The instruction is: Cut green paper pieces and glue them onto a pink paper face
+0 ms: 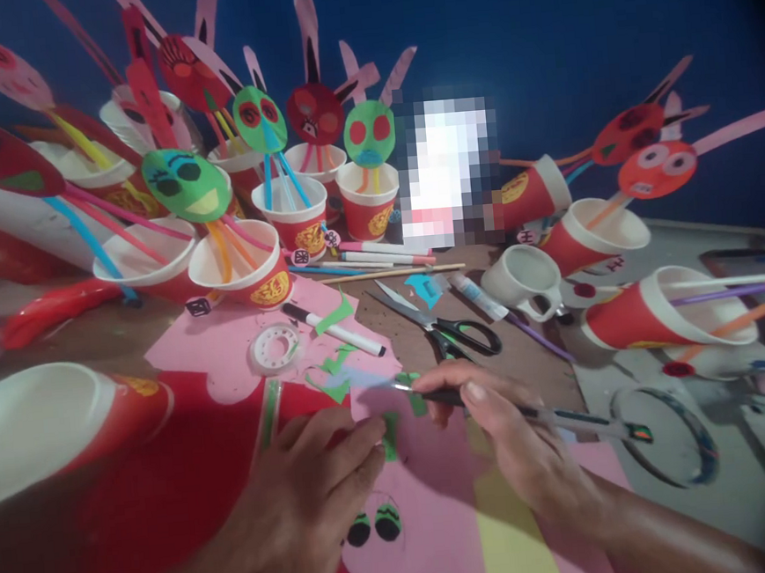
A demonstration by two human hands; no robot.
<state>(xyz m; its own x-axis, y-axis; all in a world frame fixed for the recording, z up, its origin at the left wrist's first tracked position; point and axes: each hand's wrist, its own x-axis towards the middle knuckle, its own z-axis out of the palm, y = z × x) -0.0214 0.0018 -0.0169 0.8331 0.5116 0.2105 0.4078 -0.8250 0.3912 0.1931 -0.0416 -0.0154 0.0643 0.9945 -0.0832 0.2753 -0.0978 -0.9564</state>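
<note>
My right hand (506, 436) grips a slim pen-like tool (454, 396) with a black grip, a clear barrel and a metal front end. Its pale bluish tip is smeared and points left over green paper scraps (333, 374). My left hand (328, 476) lies on the pink paper (432, 503), fingers stretched out, fingertips by a small green piece (390, 434). Just below those fingertips is a pink paper disc (375, 556) with two green-and-black eyes. Red paper (172, 480) extends under my left forearm. Yellow paper (507, 524) shows beneath my right hand.
Black-handled scissors (435, 322), a white marker (339, 330) and a tape roll (274, 348) lie ahead. A white mug (524, 280) stands right. Several red-and-white paper cups (239, 267) hold straws with paper faces; some are tipped over. A bangle-like ring (706, 446) lies right.
</note>
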